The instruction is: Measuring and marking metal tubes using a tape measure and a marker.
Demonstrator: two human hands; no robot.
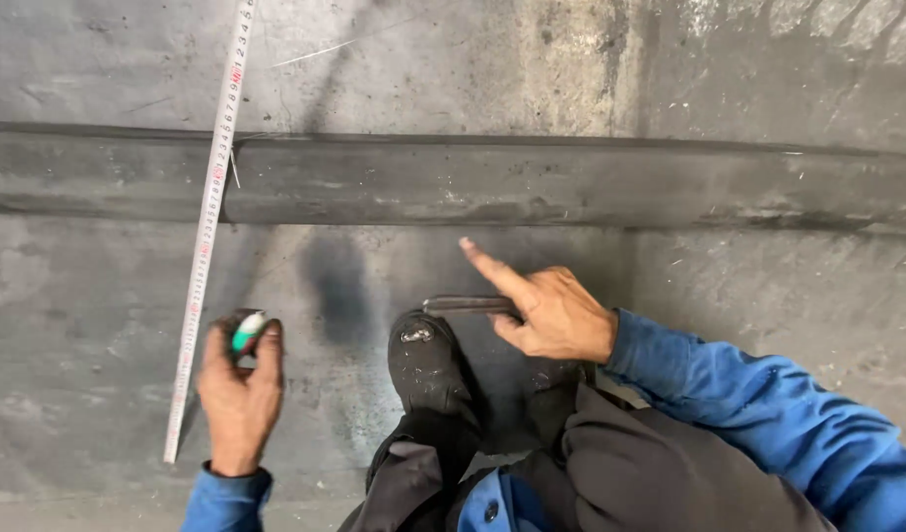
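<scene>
My left hand [239, 392] is closed around a small tape-measure case with a green and white end [247, 331]. Its white tape blade [208, 222] runs from beside that hand up across the floor and over a long dark metal bar [532, 182] lying crosswise. My right hand [546, 307] grips a dark flat metal tool [463, 305] and its index finger points out toward the bar. Both sleeves are blue.
My black shoe [428, 360] and dark trouser leg [660, 473] sit on the grey concrete floor [768, 286] just below the right hand. A thin white scratch mark [315, 52] shows on the floor beyond the bar.
</scene>
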